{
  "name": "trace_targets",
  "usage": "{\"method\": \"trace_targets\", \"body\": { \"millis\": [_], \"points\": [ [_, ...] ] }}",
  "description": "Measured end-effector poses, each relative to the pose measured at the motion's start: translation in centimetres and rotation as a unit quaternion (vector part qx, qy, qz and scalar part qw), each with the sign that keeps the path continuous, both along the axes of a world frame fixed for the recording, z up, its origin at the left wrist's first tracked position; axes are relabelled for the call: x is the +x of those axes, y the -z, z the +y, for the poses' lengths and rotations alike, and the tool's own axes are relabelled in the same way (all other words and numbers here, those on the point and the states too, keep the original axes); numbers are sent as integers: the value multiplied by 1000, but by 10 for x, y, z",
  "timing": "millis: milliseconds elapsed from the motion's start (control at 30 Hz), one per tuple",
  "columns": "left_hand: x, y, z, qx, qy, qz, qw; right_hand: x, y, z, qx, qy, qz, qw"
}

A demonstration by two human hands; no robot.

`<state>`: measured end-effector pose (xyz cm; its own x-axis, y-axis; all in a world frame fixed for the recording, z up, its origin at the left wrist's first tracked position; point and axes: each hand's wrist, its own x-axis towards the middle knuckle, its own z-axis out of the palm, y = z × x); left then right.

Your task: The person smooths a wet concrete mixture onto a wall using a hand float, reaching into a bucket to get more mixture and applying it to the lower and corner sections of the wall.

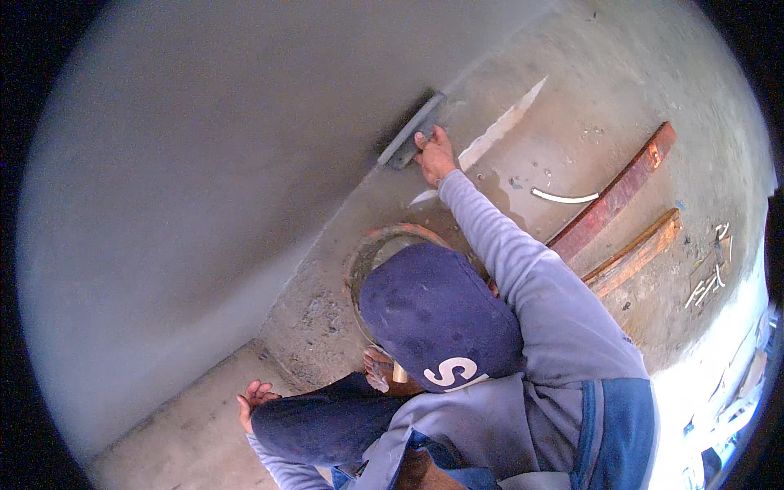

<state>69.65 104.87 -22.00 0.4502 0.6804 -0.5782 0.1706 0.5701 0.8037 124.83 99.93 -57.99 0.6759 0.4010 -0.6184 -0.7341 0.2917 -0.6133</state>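
Neither my left hand nor my right hand is in view. Below me crouches another person in a navy cap (433, 310) with a white marking and a grey-blue top. That person's right hand (434, 155) grips a grey float (406, 131), held against the foot of the grey plastered wall (171, 163). The person's other hand (256, 396) hangs with slightly curled fingers beside a dark-trousered knee. A round bucket or basin (366, 242) with an orange-stained rim is partly hidden by the cap, and a bare foot (378, 367) shows beside it.
On the concrete floor (596, 82) lie a reddish metal bar (608, 188), a wooden plank (633, 253), a short white tube (559, 197) and several small white pieces (709, 282). A pale streak (502, 126) crosses the floor near the float. Bright clutter fills the right rim.
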Motion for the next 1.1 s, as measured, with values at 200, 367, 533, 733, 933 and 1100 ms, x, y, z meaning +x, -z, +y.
{"method": "trace_targets", "body": {
  "millis": [200, 367, 533, 733, 933, 1100],
  "points": [
    [-5, 2, -4, 34, 19, -1, 999, -4, -31, -8, 62, 13, -8, 998],
    [5, 13, 15, -1, 28, -4, 1000, -30, -125, -3, 66, -67, -224, 970],
    [15, 19, 30, -2, 38, 38, 999, -40, -176, -16, 219, -123, -367, 896],
    [10, 13, 18, -3, 46, 5, 999, 11, -69, -58, 93, 18, -44, 994],
    [11, 4, 11, -5, 22, 18, 1000, 65, -14, -32, 142, 76, -42, 986],
    [4, 0, 8, 30, 26, 41, 998, 76, -78, -20, 93, 120, -133, 979]
  ]
}}
